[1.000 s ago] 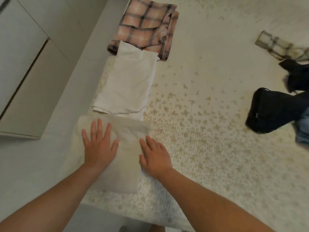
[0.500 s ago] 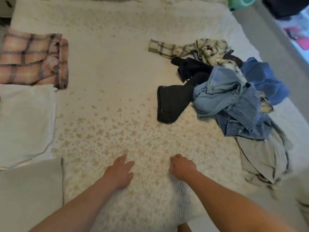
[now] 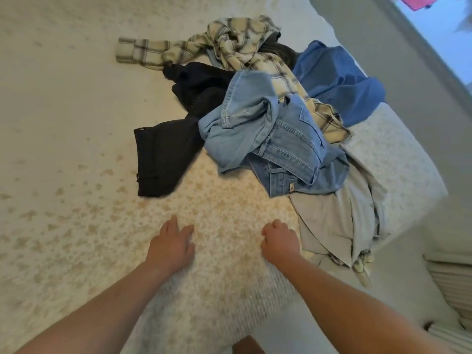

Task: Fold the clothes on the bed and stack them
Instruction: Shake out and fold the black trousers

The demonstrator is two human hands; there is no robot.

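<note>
1. Here, the unfolded clothes lie in one loose pile on the bed (image 3: 76,123), and the light blue jeans (image 3: 265,139) in the middle of the pile serve as the landmark.
2. The jeans are crumpled; their long axis runs roughly from the far left to the near right, and the waistband end with a small label points toward the person.
3. A black garment (image 3: 163,154) lies just left of the jeans and touches them. Its long axis runs from the near left, where a straight hem faces the person, to the far right, under the jeans.
4. A cream plaid shirt (image 3: 229,44) lies beyond the jeans. One sleeve stretches flat to the left, and another part runs down along the right side of the jeans.
5. A bright blue garment (image 3: 339,75) lies to the far right of the jeans, partly under the plaid shirt.
6. A pale grey garment (image 3: 337,221) lies on the near right of the jeans, and it reaches the edge of the bed.
7. The left hand (image 3: 172,245) is near the jeans, on the person's side. Its fingers are loosely extended, and it holds nothing.
8. The right hand (image 3: 279,240) is just beside the grey garment. Its fingers are curled into a loose fist, and it holds nothing.
</note>
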